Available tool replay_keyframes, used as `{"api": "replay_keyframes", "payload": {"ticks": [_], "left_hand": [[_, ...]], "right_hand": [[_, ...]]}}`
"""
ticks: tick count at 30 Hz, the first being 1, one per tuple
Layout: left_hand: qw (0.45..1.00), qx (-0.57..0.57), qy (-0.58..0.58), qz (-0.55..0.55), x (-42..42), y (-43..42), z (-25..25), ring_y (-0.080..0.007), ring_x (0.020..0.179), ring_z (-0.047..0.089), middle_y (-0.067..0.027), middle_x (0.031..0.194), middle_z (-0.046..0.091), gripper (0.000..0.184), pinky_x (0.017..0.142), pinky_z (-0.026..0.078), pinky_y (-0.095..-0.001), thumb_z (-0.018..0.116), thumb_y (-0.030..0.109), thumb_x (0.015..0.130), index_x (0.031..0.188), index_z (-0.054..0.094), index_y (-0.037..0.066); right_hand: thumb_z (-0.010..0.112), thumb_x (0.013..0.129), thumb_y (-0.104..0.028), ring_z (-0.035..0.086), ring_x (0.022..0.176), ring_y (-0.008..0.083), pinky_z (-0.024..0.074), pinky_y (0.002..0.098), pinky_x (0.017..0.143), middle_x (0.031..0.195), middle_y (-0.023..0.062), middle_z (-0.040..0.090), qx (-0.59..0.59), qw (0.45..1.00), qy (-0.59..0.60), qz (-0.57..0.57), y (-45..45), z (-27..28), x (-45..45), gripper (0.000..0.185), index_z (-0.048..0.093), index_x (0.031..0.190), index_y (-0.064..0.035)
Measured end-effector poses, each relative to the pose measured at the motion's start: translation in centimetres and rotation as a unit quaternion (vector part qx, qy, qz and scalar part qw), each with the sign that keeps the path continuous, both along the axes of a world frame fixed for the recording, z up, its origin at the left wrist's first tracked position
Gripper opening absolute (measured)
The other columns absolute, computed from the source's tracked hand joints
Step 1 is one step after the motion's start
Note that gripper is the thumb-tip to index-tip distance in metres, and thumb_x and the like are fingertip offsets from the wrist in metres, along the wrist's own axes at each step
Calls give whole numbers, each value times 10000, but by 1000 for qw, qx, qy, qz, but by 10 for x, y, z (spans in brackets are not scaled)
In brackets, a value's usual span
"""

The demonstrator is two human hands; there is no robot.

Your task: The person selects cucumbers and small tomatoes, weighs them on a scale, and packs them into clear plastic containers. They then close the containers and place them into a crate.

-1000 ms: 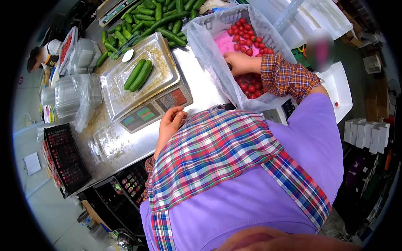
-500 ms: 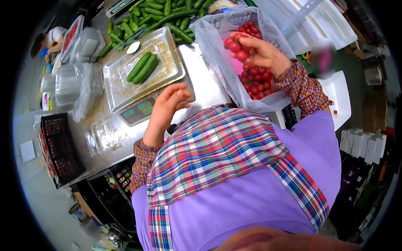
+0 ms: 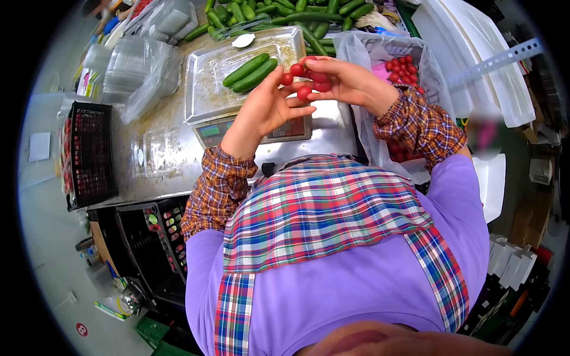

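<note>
My right hand (image 3: 356,83) is closed on a bunch of red cherry tomatoes (image 3: 319,78), held above the scale's near right side. On the bunch's left, my left hand (image 3: 264,110) has its thumb and fingers around a tomato at the end, its lower fingers stretched out. Two cucumbers (image 3: 255,78) lie on a metal tray (image 3: 202,89) behind my left hand. That tray rests on a scale (image 3: 285,130) whose display is partly covered by my left hand. More tomatoes (image 3: 404,72) sit in the lined crate (image 3: 439,89) under my right forearm.
Many cucumbers (image 3: 285,10) are heaped behind the tray. Stacked clear plastic boxes (image 3: 133,68) and a black crate (image 3: 92,154) stand on the left. A clear container (image 3: 160,154) lies on the metal table (image 3: 184,184). White foam boxes (image 3: 475,53) are at the right.
My right hand has lifted the tomatoes out of the lined crate and moved left. My left hand has risen to meet them and now touches the bunch. The view has shifted.
</note>
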State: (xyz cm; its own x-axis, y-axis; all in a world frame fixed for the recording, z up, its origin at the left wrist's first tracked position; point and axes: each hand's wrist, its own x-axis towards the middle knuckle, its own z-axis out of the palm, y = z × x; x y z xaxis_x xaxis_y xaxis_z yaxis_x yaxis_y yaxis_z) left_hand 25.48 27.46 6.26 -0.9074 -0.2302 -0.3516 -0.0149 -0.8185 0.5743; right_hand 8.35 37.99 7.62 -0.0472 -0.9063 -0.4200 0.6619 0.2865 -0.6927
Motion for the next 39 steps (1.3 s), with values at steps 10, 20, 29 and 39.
{"api": "replay_keyframes", "payload": {"ticks": [10,20,29,39], "left_hand": [[982,-176,-28,59,15,-50,14,-132,786,579,-36,942,592,337,643,521,-270,540,274,923,1212,516,103],[919,-349,-178,49,28,-120,42,-56,558,427,50,667,454,359,484,353,-181,516,395,926,964,596,47],[753,-620,-220,5,16,-144,-1,-89,697,554,-2,885,613,313,617,457,-219,586,203,881,1184,582,126],[498,-848,-172,49,22,-143,-21,-257,725,620,-138,820,618,277,654,485,-339,701,106,756,969,551,12]], "right_hand": [[680,828,-248,626,777,87,537,225,634,897,0,643,-68,987,122,75,-61,23,18,257,606,1021,-96],[676,826,-354,589,696,59,457,174,512,823,-31,610,-52,962,244,108,-104,11,7,319,613,1010,-101],[706,671,-175,615,736,176,510,301,599,880,88,635,-109,786,582,178,-101,-19,11,382,638,1031,-66],[648,677,-188,604,876,278,490,353,776,963,149,617,-180,657,706,196,-98,-20,8,422,610,1077,-59]]}}
